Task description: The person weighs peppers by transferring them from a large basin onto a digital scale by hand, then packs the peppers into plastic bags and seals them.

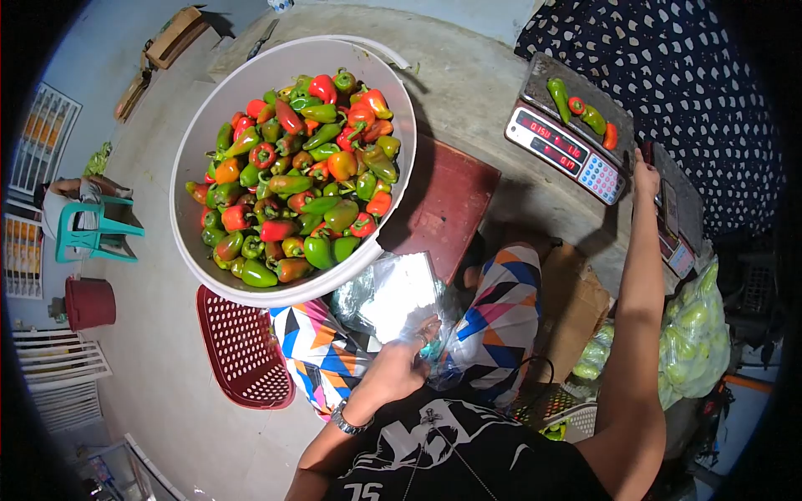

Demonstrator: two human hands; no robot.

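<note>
My left hand [394, 369], with a watch at its wrist, is low in front of my lap. Its fingers are closed on a clear plastic bag [393, 292], part of a shiny crumpled heap between my knees. My right hand [645, 179] reaches far out to the right, between two scales, its fingers curled at the right end of the nearer digital scale [547, 138]. What they grip there is hidden. On that scale's plate lie several peppers [593, 119], green and red, and its display glows with red digits. A large white bucket [185, 242] full of red and green peppers [292, 184] stands ahead of me.
A red board [455, 196] lies beside the bucket. A maroon perforated basket [242, 367] is at my left. The second scale [681, 196] stands beyond my right hand. Bagged green produce [689, 334] and a cardboard box [572, 292] sit at right. A person is by a teal chair [100, 225].
</note>
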